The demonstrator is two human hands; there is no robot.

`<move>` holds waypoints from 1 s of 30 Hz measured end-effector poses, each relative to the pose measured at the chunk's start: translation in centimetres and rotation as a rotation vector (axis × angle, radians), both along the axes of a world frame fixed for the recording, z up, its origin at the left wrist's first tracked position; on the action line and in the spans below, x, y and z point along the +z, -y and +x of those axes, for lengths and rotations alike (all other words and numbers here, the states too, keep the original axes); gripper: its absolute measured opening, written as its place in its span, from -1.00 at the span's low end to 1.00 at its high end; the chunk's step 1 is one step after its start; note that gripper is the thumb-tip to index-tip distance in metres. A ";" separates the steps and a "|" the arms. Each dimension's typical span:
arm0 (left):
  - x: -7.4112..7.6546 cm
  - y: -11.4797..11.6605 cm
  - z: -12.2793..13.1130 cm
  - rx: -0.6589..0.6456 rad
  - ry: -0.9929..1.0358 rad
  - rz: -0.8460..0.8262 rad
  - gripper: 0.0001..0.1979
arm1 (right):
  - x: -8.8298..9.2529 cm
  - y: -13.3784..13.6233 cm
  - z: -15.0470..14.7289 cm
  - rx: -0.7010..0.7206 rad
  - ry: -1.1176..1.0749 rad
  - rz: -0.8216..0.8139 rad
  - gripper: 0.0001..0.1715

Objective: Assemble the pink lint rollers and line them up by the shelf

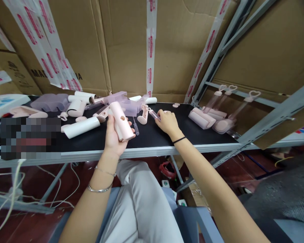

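Note:
My left hand (114,136) is closed around a pale pink plastic casing (121,121), a rounded shell with a round hole in its side. It is held tilted above the front part of the black table. Farther right, my right hand (168,124) has its fingers closed on a clear tube with a pink loop end (154,114), low over the tabletop. Part of the tube is hidden by the fingers. Between the hands lie a screwdriver (136,127) with a clear handle and a pink bracket with a round foot (143,116).
White cylindrical shells (82,127), lilac translucent trays (50,102) and small pink parts crowd the left and back. Several assembled pink pieces with heart-shaped loops (202,118) stand at the right beside a metal rack post (278,111). Tall cardboard boxes (126,47) wall off the back.

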State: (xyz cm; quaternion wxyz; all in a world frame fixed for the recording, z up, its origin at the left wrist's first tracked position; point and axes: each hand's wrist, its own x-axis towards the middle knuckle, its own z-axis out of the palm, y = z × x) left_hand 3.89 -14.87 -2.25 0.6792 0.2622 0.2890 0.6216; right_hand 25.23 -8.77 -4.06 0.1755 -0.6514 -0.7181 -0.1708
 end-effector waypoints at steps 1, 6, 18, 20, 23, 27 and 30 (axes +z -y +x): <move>0.0 0.0 0.0 -0.002 -0.001 0.002 -0.47 | -0.1 0.0 -0.1 -0.014 0.032 0.009 -0.73; 0.0 0.0 0.2 0.015 -0.006 0.008 -0.48 | 0.2 -0.1 -1.6 0.048 0.026 0.094 -0.63; -0.2 0.1 0.4 0.057 -0.023 0.057 -0.54 | 0.0 0.7 -3.9 0.265 0.020 0.050 -0.60; -0.2 0.0 0.5 0.060 -0.019 0.053 -0.54 | 0.1 0.9 -2.9 0.072 -0.027 0.156 -0.62; -0.1 0.1 0.5 0.066 -0.008 0.060 -0.56 | 0.0 0.8 -1.8 -0.211 -0.097 0.164 -0.64; 0.0 0.2 0.6 0.068 0.006 0.058 -0.59 | -0.5 0.6 -1.3 -0.380 -0.167 0.029 -0.61; 0.1 0.3 0.5 0.065 0.010 0.044 -0.59 | -0.7 0.7 -1.3 -0.363 -0.161 -0.010 -0.60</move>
